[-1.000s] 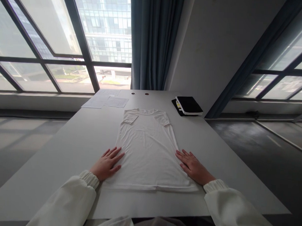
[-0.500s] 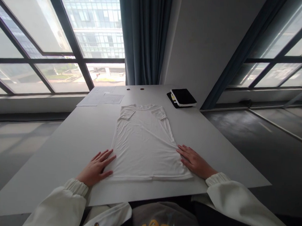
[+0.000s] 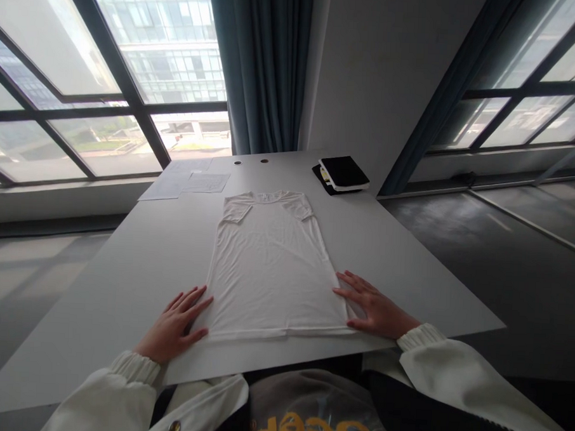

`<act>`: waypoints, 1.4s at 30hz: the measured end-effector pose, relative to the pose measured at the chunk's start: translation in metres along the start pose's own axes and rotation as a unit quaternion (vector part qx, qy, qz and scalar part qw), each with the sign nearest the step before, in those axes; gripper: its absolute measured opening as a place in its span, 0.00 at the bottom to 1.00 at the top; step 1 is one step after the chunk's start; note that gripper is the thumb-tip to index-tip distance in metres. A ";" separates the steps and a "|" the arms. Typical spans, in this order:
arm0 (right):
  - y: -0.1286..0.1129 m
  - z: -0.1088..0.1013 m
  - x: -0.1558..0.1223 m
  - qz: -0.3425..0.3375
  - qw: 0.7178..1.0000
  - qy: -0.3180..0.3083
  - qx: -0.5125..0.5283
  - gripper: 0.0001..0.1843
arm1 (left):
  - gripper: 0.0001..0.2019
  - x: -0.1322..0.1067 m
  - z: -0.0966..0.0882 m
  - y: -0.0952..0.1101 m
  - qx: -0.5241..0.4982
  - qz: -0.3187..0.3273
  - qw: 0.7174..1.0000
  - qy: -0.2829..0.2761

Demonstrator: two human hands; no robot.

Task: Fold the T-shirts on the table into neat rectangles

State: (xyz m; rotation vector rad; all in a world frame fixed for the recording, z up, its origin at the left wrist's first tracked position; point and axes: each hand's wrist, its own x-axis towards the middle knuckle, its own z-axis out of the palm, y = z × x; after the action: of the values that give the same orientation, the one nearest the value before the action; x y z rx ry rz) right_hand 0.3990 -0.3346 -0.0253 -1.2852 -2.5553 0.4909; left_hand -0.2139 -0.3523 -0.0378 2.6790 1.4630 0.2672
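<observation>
A white T-shirt point(image 3: 269, 259) lies spread flat on the grey table point(image 3: 137, 266), collar away from me and hem toward me. My left hand point(image 3: 175, 325) rests flat, fingers stretched out, at the shirt's lower left corner. My right hand point(image 3: 372, 305) lies flat with fingers spread at the lower right corner, its fingertips on the cloth's edge. Neither hand holds anything. Both arms wear white sleeves.
A black tablet or notebook stack point(image 3: 341, 173) sits at the table's far right corner. Sheets of paper point(image 3: 186, 182) lie at the far left. Two round cable holes point(image 3: 250, 161) mark the far edge. Windows and a blue curtain point(image 3: 260, 68) stand behind.
Both hands have slid toward me along the shirt's sides to its lower corners. The view has pulled back and tilted down, showing more of my lap.
</observation>
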 end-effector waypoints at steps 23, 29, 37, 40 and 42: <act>-0.046 -0.017 -0.020 0.032 0.998 -0.001 0.048 0.14 | 0.13 -0.016 -0.024 0.018 -0.094 -0.012 0.995 0.014; -0.051 -0.030 -0.016 0.101 0.990 -0.039 0.094 0.15 | 0.15 -0.016 -0.027 0.027 -0.114 -0.041 0.992 0.021; -0.053 -0.056 -0.015 0.095 0.992 -0.045 0.066 0.15 | 0.22 -0.018 -0.040 0.022 -0.163 -0.064 0.984 -0.026; -0.055 -0.051 -0.015 0.073 0.993 -0.060 0.068 0.11 | 0.22 -0.019 -0.044 0.028 -0.157 -0.072 0.985 -0.021; -0.055 -0.044 -0.014 0.053 0.993 -0.072 0.073 0.10 | 0.19 -0.018 -0.043 0.037 -0.138 -0.077 0.987 0.007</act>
State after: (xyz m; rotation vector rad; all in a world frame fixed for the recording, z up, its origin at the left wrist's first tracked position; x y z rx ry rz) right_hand 0.3828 -0.3681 0.0358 -1.3841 -2.5176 0.8057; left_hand -0.2013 -0.3877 0.0081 2.3400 1.5036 0.4414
